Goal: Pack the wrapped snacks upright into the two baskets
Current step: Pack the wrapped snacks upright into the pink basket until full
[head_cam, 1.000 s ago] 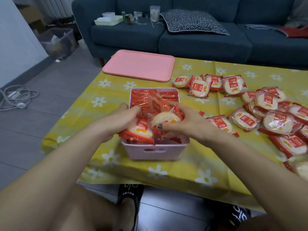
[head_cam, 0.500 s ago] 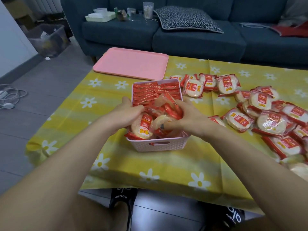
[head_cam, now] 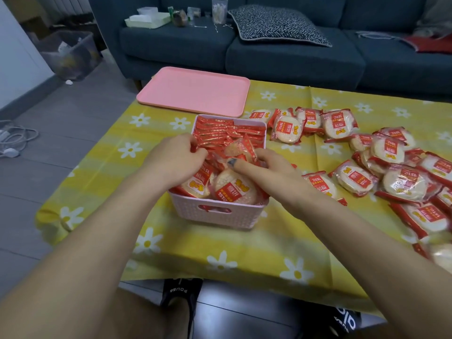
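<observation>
Red-wrapped round rice-cracker snacks (head_cam: 234, 189) crowd your pink woven plastic basket (head_cam: 215, 214); your left hand (head_cam: 176, 157) and right hand (head_cam: 266, 165) both pinch packets inside.

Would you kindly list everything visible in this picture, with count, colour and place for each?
basket: one seen, pink, near middle of the table, holding snacks, the far rows upright.
packed snacks: many, red wrappers, inside the basket.
loose snacks: many, red and clear wrappers, scattered on the table's right side.
tray: one, pink, far edge of the table.
tablecloth: one, yellow with white daisies, over the table.
sofa: one, dark blue, behind the table.
cushion: one, black and white pattern, on the sofa.
bin: one, clear grey, on the floor at left.
cables: white, on the floor, far left.
left hand: its grip on snacks in the basket.
right hand: fingers on a snack in the basket.
</observation>
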Motion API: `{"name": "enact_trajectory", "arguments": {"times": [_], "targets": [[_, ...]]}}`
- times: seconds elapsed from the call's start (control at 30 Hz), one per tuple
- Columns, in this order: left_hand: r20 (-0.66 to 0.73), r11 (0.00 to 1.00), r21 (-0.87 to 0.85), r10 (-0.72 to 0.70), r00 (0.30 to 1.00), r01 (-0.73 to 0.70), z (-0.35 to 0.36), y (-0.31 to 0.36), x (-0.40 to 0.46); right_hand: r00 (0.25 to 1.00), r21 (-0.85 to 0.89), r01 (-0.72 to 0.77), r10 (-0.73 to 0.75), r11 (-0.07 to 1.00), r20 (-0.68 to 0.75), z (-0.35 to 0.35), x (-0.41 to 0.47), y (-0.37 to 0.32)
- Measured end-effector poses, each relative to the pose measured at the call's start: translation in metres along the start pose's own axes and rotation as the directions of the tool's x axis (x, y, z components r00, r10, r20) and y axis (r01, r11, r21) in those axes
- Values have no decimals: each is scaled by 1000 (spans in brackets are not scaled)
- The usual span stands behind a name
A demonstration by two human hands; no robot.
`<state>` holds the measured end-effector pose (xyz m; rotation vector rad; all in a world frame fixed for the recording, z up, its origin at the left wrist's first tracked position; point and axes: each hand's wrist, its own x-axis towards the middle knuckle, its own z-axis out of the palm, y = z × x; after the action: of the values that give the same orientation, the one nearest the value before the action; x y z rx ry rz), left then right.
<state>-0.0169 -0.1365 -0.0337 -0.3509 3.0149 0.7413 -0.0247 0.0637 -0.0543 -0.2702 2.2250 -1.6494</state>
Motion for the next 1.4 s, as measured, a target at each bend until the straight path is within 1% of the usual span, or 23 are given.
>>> {"name": "enact_trajectory", "arguments": {"times": [0.07,0.13,0.17,0.23,0.4,0.5,0.6,0.67,0.73,0.8,0.87,0.93,1.0,1.07,1.17,1.27,1.33,1.4], "targets": [[32,1000,19,0,999,-1,3,-3,0,1000,-60,3,-5,998,-25,6,-1,-1],[54,1000,30,-7,999,6,7,-6,-2,998,-213,-26,11,977,-69,10,0,0],[55,999,32,-12,998,11,8,-7,-2,996,-260,-43,21,965,-87,10,0,0],[42,999,44,-18,999,16,7,-8,-3,994,-281,-55,27,958,-102,8,1,1],[-41,996,91,-4,999,8,0,-11,-3,994,-298,26,-55,954,-89,8,-5,-1],[-71,992,127,-5,997,14,-2,-13,-2,993,-331,39,-73,943,-90,12,-2,2],[-30,984,179,-16,999,21,0,-18,-1,993,-388,58,-93,920,-71,16,1,4],[11,983,185,-24,1000,22,3,-22,-3,989,-467,83,-129,881,-68,15,3,4],[31,982,187,-14,999,8,5,-24,-4,988,-510,77,-133,857,-73,9,8,4],[22,985,172,29,999,-32,5,-23,-4,992,-493,48,-101,869,-81,2,11,2],[16,984,121,128,992,-129,4,-19,-5,991,-489,34,-92,871,-94,-3,11,1],[79,959,68,271,959,-276,3,-14,-6,983,-514,61,-141,856,-117,-2,11,2],[172,928,64,351,920,-366,4,-11,-6,964,-556,102,-219,825,-148,0,12,2],[215,920,88,357,909,-382,5,-9,-6,951,-571,142,-272,809,-149,1,12,0],[229,919,108,349,909,-380,1,-8,-5,945,-542,182,-298,821,-134,-1,10,-6],[243,908,95,375,895,-407,-4,-11,-5,926,-510,209,-337,834,-171,-5,10,-8],[257,910,70,380,889,-409,-8,-10,-9,919,-464,219,-341,858,-198,-7,12,-8],[274,919,38,367,889,-392,-11,-9,-13,928,-428,205,-313,881,-202,-7,13,-9]]}}
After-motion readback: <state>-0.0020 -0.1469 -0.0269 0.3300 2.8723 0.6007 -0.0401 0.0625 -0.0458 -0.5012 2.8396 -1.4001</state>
